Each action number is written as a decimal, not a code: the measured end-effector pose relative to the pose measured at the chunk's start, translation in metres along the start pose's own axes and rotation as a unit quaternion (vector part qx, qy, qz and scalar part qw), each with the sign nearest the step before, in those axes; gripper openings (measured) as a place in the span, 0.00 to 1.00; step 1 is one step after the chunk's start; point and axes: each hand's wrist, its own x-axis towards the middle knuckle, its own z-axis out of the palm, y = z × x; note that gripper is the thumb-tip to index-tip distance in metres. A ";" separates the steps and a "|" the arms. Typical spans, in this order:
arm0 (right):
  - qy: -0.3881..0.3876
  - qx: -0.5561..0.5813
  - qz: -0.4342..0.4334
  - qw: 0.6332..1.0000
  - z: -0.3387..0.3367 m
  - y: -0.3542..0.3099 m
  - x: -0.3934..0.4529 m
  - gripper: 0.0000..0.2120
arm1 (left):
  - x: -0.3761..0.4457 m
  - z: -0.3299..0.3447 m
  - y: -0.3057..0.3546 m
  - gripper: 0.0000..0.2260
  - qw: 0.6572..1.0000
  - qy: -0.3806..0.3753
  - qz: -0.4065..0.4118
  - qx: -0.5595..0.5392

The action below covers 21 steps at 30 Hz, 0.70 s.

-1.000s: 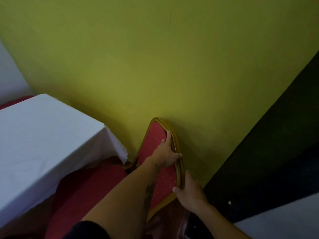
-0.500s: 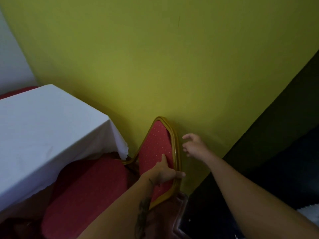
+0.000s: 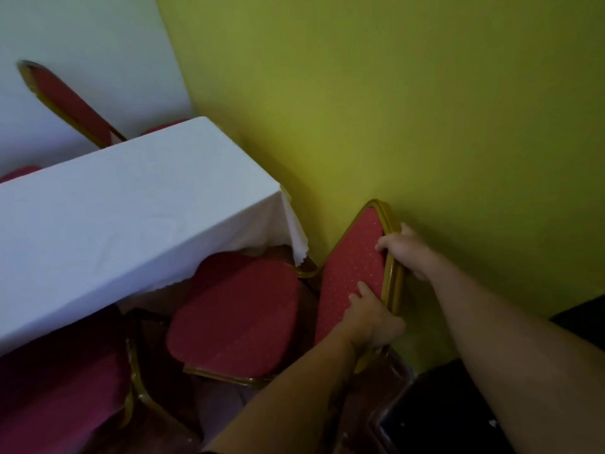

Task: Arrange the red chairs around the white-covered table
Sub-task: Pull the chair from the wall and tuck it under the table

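red chair point(image 3: 355, 267) gripped at its back by left hand point(image 3: 373, 317) and right hand point(image 3: 406, 252); next, slide it under the table point(image 3: 114, 211).

The surface point(image 3: 124, 217) is set at left, one end near the wall point(image 3: 425, 126). A chair point(image 3: 239, 316) is tucked at its near right corner, backrest point(image 3: 353, 267) toward the wall. A second chair point(image 3: 59, 381) is placed left of it; a third chair point(image 3: 72, 103) is seen behind the surface.

Yellow-green wall point(image 3: 393, 109), white wall point(image 3: 82, 34)
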 end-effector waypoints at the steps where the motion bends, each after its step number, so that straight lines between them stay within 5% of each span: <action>1: -0.023 0.042 0.006 0.999 0.001 0.004 0.001 0.23 | 0.000 -0.001 -0.001 0.54 1.000 0.000 -0.001 0.009; 6: -0.041 0.082 0.001 0.996 0.003 0.009 -0.004 0.05 | -0.008 -0.004 -0.003 0.54 0.998 -0.015 -0.011 0.052; 15: -0.036 0.072 0.019 0.997 0.016 0.020 -0.036 0.05 | -0.042 0.003 -0.026 0.52 0.998 0.007 0.017 0.054; 21: -0.019 0.079 0.049 0.995 0.044 0.023 -0.069 0.07 | -0.077 -0.016 -0.059 0.42 0.990 0.025 0.053 0.129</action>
